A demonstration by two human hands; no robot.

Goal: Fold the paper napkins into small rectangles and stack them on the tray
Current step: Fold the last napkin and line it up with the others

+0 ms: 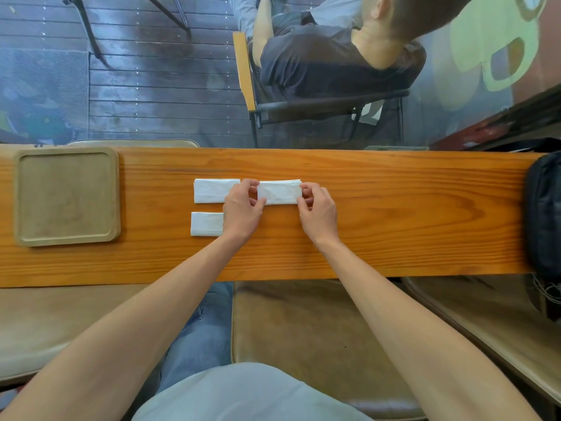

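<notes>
Pinching folded napkin [279, 192] at both ends, left hand [243, 212] and right hand [318, 211], tray [66, 243] lying at nine o'clock.

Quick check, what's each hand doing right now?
Left hand: pinching the left end of the napkin strip on the table.
Right hand: fingers closed on the same strip's right end.

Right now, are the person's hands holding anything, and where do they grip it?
Yes: both hands hold one folded napkin strip lying on the table. The left hand pinches its left end, the right hand its right end.
</notes>
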